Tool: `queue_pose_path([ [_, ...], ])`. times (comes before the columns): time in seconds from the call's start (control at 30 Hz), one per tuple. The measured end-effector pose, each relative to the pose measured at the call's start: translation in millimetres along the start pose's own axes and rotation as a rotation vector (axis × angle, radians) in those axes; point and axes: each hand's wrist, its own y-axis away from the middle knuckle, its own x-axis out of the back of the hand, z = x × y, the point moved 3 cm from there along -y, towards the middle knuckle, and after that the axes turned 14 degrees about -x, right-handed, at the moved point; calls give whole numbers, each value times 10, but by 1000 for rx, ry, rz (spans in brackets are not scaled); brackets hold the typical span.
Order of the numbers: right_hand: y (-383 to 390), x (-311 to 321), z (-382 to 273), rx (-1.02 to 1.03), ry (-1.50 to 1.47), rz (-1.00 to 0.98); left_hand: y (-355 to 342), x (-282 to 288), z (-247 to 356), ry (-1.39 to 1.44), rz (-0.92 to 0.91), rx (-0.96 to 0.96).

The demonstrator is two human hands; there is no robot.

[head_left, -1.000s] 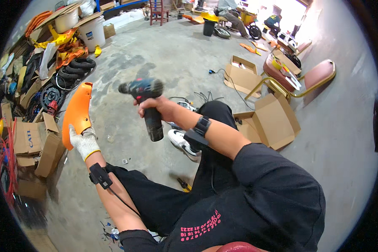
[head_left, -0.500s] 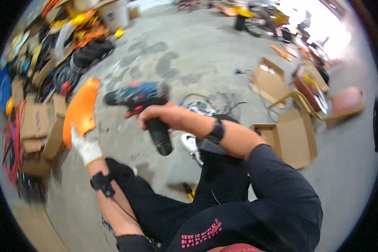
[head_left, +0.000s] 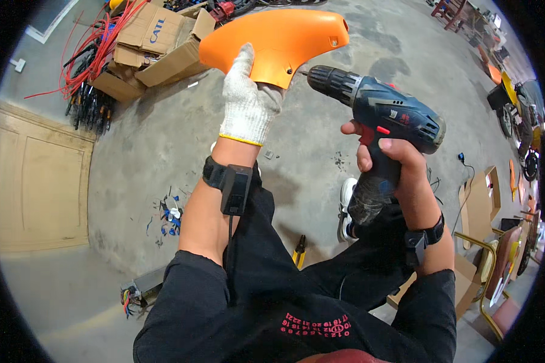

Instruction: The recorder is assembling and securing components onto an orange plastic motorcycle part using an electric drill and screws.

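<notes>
Two grips are occupied. The left grip (head_left: 251,100), covered by a white knit glove (head_left: 242,124) with a yellow hem, is closed around the narrow lower part of a curved orange panel (head_left: 272,39); the thumb is laid on the front face, the other fingers are mostly hidden. The panel is held up in the air above the concrete floor (head_left: 127,157), a dark round spot visible by its lower right corner. The bare right grip (head_left: 402,157) is wrapped around the handle of a dark blue and black cordless drill (head_left: 393,112); whether the trigger is pressed cannot be told. The drill's chuck (head_left: 333,83) is pointed left at the panel, bit tip just beside that corner; contact cannot be told. A black unit (head_left: 236,190) is strapped on the left wrist, a similar one on the right. Toward the floor's upper left corner, cardboard boxes (head_left: 157,30) are piled beside red cables (head_left: 97,45). Nearer its left edge, blue and white scraps (head_left: 172,215) are scattered, with a metal box (head_left: 151,285) with coloured wires below. A yellow-handled tool (head_left: 299,251) is seen between the legs. By the floor's right edge, a gold-framed chair (head_left: 492,266) is placed.
</notes>
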Motion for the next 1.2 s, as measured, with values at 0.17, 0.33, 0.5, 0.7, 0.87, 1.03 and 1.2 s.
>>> queue_pose_path([
  [0.17,-26,16,74,37,99,-17,57,-5,-22,14,28,52],
  [0.33,-51,-51,96,83,129,-39,101,11,39,36,-4,45],
  [0.5,28,78,140,42,226,16,138,-52,-130,32,-105,1],
  [0.7,-64,75,162,36,342,18,-70,218,-106,-136,-177,93],
  [0.87,-72,106,180,29,305,-28,15,134,-50,-128,-216,89],
  [1.03,-27,41,134,49,328,-68,0,245,-77,-168,-22,37],
  [1.2,-127,91,219,102,476,-25,80,142,-164,-156,-26,73],
])
